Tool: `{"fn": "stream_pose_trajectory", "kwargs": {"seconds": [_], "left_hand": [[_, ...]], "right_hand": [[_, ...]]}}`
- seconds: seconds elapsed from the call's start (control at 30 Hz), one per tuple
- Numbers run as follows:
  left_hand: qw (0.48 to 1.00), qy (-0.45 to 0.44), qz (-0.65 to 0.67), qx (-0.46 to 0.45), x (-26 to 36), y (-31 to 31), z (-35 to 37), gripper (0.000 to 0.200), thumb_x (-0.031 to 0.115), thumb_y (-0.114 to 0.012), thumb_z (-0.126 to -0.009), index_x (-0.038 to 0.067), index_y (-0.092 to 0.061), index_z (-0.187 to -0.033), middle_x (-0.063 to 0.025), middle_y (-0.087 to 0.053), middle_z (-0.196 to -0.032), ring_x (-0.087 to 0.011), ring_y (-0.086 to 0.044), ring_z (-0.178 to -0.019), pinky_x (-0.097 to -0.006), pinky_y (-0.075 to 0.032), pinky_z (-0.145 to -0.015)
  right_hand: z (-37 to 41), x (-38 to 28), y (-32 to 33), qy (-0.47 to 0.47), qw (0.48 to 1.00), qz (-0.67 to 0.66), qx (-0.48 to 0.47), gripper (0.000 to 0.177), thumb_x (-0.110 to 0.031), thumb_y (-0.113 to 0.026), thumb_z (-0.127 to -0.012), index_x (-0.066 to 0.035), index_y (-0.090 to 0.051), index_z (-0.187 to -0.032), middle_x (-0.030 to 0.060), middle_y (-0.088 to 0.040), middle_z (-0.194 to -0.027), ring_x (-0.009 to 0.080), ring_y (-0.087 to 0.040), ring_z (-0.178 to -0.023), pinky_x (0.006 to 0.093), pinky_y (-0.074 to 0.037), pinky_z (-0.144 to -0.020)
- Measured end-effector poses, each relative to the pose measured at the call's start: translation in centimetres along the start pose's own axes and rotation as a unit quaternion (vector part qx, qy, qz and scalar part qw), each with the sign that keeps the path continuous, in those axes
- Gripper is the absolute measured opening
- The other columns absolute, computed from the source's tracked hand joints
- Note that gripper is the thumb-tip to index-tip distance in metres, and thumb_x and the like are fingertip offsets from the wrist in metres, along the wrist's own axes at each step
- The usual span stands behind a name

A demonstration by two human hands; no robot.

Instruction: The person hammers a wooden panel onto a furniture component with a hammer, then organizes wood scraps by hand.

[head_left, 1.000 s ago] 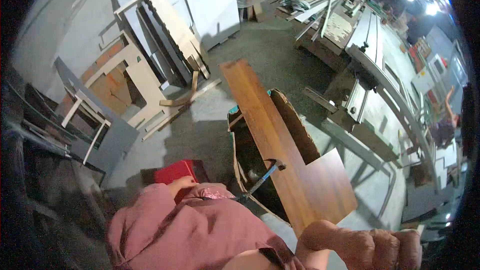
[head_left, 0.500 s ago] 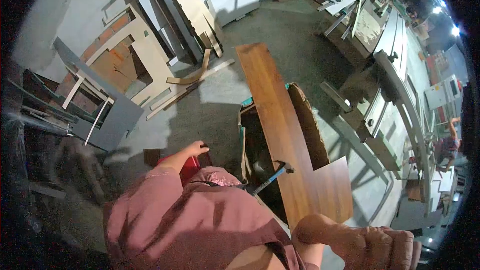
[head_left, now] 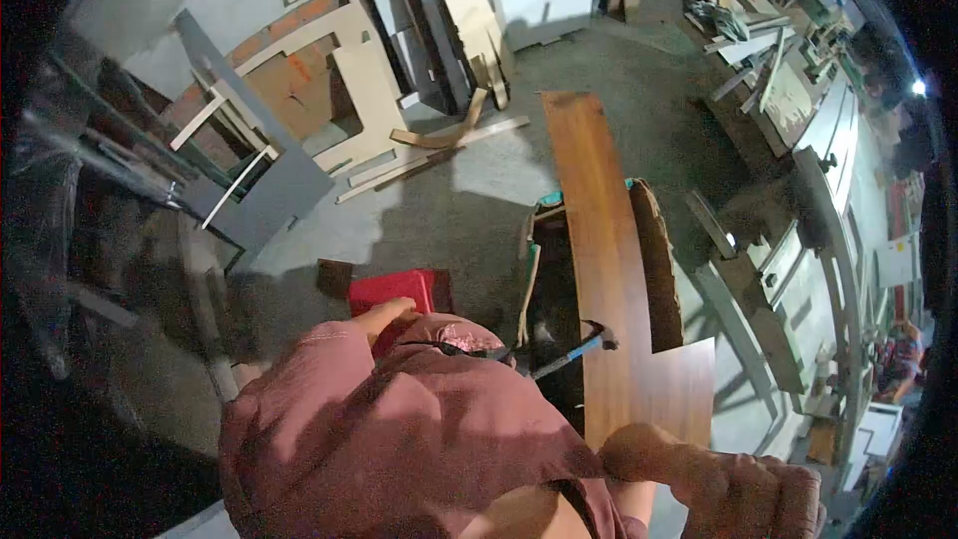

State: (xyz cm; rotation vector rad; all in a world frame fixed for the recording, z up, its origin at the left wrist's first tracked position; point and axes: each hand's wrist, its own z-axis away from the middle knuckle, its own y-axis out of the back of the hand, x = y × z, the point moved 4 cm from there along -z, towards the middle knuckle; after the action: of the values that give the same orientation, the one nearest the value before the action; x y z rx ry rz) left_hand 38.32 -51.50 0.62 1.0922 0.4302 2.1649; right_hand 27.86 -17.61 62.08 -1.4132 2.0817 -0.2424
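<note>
My right hand (head_left: 738,489) is large and close to the camera at the lower right, its fingers curled closed; what they hold, if anything, is hidden. Just behind it lies a long brown wooden board (head_left: 607,240) with a notched, wider near end. The board rests across an open cardboard box (head_left: 659,274). A claw hammer (head_left: 571,354) with a blue handle shows over the board's left edge, its near end by my waist. My left hand (head_left: 401,307) is at the front edge of a red object (head_left: 389,289), its fingers too unclear to read.
Cut panels (head_left: 364,90) and a grey board (head_left: 269,205) lean at the upper left. Thin strips (head_left: 439,155) lie on the floor. Benches and frames (head_left: 768,289) line the right side, with boards piled at the upper right. Part of another person (head_left: 906,359) shows at the far right.
The view has shifted, so the board, box and panels appear farther right. My left hand appears lower against my shirt, and more of the red object shows. My right hand remains curled.
</note>
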Motion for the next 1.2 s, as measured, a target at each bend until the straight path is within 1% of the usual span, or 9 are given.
{"fn": "stream_pose_trajectory", "kwargs": {"seconds": [0.3, 0.67, 0.73, 0.8, 0.83, 0.9, 0.97, 1.03, 1.2], "left_hand": [[0.985, 0.144, 0.088, 0.027, -5.7, 0.1, 5.1, 0.056, 0.050, -0.056, -0.079, 0.000, -0.057, -0.106, -0.0203, -0.061, -0.096, -0.0336, -0.060, -0.083, -0.0413, -0.046, -0.070], [0.992, 0.105, 0.066, -0.017, -7.6, 3.9, -2.5, 0.053, 0.045, -0.054, -0.083, 0.001, -0.053, -0.112, -0.0194, -0.059, -0.101, -0.0324, -0.057, -0.089, -0.0415, -0.045, -0.076], [0.993, 0.097, 0.061, -0.017, -8.0, 7.2, -6.0, 0.052, 0.044, -0.054, -0.084, 0.001, -0.052, -0.113, -0.0192, -0.059, -0.102, -0.0321, -0.057, -0.090, -0.0415, -0.044, -0.077], [0.995, 0.086, 0.053, -0.003, -8.7, 10.7, -9.8, 0.052, 0.044, -0.054, -0.085, 0.001, -0.051, -0.115, -0.0190, -0.058, -0.103, -0.0319, -0.056, -0.092, -0.0415, -0.044, -0.078], [0.995, 0.081, 0.053, 0.010, -9.1, 12.4, -11.9, 0.052, 0.043, -0.054, -0.085, 0.001, -0.051, -0.115, -0.0189, -0.058, -0.103, -0.0318, -0.056, -0.092, -0.0415, -0.044, -0.079], [0.993, 0.085, 0.068, 0.036, -9.6, 15.7, -15.4, 0.051, 0.042, -0.053, -0.086, 0.002, -0.050, -0.116, -0.0188, -0.057, -0.104, -0.0316, -0.056, -0.093, -0.0416, -0.043, -0.080], [0.987, 0.103, 0.106, 0.069, -9.2, 20.0, -16.9, 0.051, 0.042, -0.053, -0.086, 0.002, -0.050, -0.117, -0.0184, -0.058, -0.105, -0.0319, -0.055, -0.094, -0.0416, -0.043, -0.081], [0.974, 0.115, 0.166, 0.107, -8.1, 24.2, -17.6, 0.053, 0.044, -0.053, -0.085, 0.001, -0.050, -0.117, -0.0175, -0.059, -0.104, -0.0332, -0.055, -0.096, -0.0419, -0.043, -0.081], [0.932, 0.213, 0.257, 0.144, -12.8, 28.0, -18.3, 0.051, 0.043, -0.054, -0.085, 0.002, -0.053, -0.115, -0.0187, -0.060, -0.103, -0.0317, -0.057, -0.097, -0.0410, -0.044, -0.082]], "right_hand": [[-0.3, 3.2, -0.8, -0.034, 0.991, -0.101, -0.078, 0.028, -0.036, -0.043, -0.092, -0.013, -0.059, -0.096, 0.0121, -0.060, -0.107, 0.0193, -0.064, -0.082, 0.0329, -0.051, -0.070], [-5.8, 12.5, 3.5, -0.096, 0.954, -0.190, -0.210, 0.028, -0.038, -0.043, -0.092, -0.016, -0.058, -0.099, 0.0115, -0.056, -0.118, 0.0273, -0.064, -0.089, 0.0410, -0.051, -0.077], [-5.5, 17.4, 7.1, -0.209, 0.973, 0.045, -0.081, 0.028, -0.036, -0.050, -0.088, -0.010, -0.057, -0.095, 0.0121, -0.058, -0.105, 0.0276, -0.062, -0.082, 0.0383, -0.050, -0.072], [-4.7, 22.6, 12.2, -0.313, 0.906, 0.280, 0.040, 0.030, -0.033, -0.057, -0.084, -0.003, -0.056, -0.090, 0.0127, -0.060, -0.092, 0.0278, -0.061, -0.075, 0.0356, -0.049, -0.066], [-4.6, 26.3, 15.6, -0.353, 0.835, 0.422, -0.002, 0.032, -0.030, -0.059, -0.083, -0.001, -0.055, -0.095, 0.0142, -0.061, -0.093, 0.0293, -0.060, -0.078, 0.0369, -0.049, -0.068], [-3.0, 33.7, 23.4, -0.402, 0.597, 0.662, -0.206, 0.041, -0.023, -0.060, -0.081, 0.000, -0.051, -0.113, 0.0183, -0.060, -0.102, 0.0337, -0.060, -0.092, 0.0421, -0.049, -0.075], [6.0, 36.2, 31.2, -0.350, 0.382, 0.759, -0.395, 0.047, -0.031, -0.062, -0.080, 0.000, -0.052, -0.114, 0.0218, -0.059, -0.104, 0.0363, -0.056, -0.098, 0.0444, -0.044, -0.083], [9.9, 38.4, 34.2, -0.720, 0.390, 0.489, -0.301, 0.046, -0.027, -0.059, -0.083, -0.001, -0.050, -0.118, 0.0192, -0.053, -0.118, 0.0329, -0.052, -0.108, 0.0400, -0.041, -0.089], [18.1, 41.1, 36.4, -0.709, 0.439, 0.514, -0.201, 0.039, -0.028, -0.054, -0.086, 0.000, -0.053, -0.113, 0.0203, -0.061, -0.102, 0.0348, -0.057, -0.097, 0.0426, -0.044, -0.082]]}}
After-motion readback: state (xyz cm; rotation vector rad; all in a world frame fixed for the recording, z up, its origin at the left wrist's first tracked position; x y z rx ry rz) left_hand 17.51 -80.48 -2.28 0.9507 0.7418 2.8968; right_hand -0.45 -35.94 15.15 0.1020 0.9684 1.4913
